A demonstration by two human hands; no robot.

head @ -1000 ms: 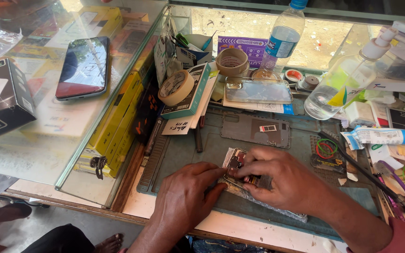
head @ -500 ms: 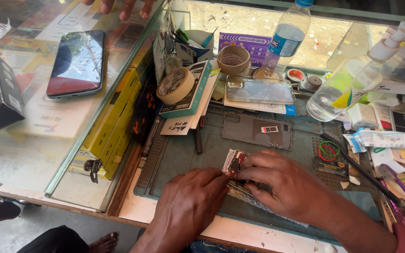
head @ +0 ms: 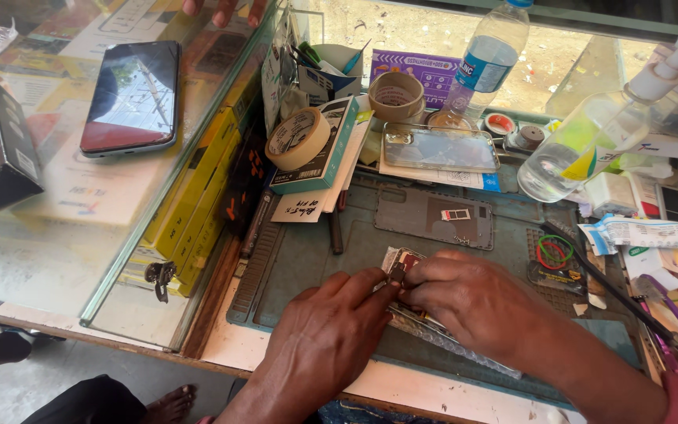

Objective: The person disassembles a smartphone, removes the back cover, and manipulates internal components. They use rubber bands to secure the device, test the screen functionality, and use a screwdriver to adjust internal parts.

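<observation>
We pinch our left hand [head: 331, 334] and right hand [head: 472, 302] together on a small opened phone with exposed circuit parts [head: 399, 265]. It lies on the grey-green work mat [head: 308, 251], just below a grey phone back cover [head: 433, 216].

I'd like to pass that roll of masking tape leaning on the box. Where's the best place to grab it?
Grip the masking tape roll across its outer rim, coming from above on its left side. It stands tilted against the teal-edged box, so its top edge and open core face up and are free, while the box blocks the right side.
</observation>
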